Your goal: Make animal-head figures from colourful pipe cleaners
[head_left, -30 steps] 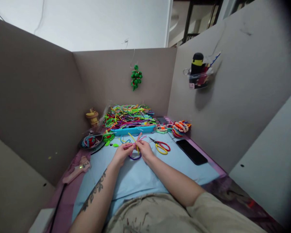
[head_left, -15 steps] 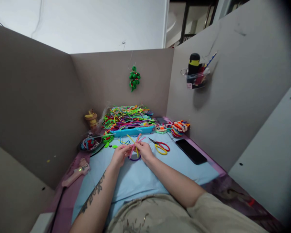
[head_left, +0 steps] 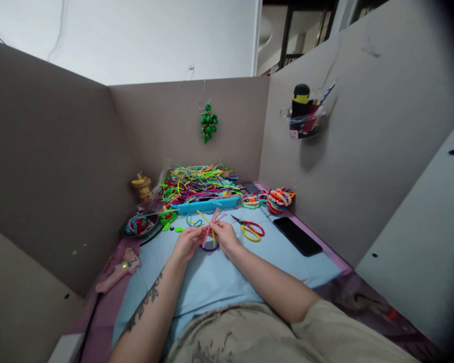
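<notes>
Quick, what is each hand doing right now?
Left hand: closed, pinching the pipe cleaners.
Right hand: closed, pinching the same pipe cleaners from the other side.

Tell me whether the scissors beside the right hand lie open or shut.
Open, it seems: the scissors lie flat on the blue mat, red and yellow handle loops spread apart; the dark blades are too small to judge.
</notes>
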### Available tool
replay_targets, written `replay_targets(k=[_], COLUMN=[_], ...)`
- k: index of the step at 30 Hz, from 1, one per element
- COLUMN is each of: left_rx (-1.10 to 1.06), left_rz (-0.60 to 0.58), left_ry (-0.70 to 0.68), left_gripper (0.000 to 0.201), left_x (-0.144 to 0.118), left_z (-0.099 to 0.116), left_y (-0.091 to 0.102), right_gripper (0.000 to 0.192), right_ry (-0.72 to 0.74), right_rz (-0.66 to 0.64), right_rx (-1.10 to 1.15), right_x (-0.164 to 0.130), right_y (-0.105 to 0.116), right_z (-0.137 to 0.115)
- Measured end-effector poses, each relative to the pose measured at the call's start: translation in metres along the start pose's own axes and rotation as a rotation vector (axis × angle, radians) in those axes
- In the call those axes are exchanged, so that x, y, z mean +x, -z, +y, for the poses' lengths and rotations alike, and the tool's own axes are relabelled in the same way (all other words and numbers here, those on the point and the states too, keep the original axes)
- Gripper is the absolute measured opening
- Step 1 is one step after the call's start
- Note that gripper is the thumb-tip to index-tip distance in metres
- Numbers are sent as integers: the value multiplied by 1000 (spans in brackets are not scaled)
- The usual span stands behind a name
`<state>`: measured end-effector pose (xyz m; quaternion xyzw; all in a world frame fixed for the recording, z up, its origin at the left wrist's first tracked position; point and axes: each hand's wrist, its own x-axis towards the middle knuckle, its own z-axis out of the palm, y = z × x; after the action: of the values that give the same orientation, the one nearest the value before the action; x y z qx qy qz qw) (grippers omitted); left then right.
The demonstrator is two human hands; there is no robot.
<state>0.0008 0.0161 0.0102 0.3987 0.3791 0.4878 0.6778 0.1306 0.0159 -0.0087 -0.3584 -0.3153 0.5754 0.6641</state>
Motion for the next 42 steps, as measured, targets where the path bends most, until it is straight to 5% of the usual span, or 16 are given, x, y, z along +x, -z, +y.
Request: replay_targets(k=[19,42], left_rx=[116,-26], left_rz=[32,-38], left_ry=[-76,31], left_gripper=[27,18], left_x=[-3,-3], left_z=[-2,1], left_y=[-3,-1], right_gripper=[28,28], right_ry=[-79,-58], right_rz=[-34,4], right_rx=[18,41], right_x=[0,0], right_y=[4,0], right_z=[-1,-2])
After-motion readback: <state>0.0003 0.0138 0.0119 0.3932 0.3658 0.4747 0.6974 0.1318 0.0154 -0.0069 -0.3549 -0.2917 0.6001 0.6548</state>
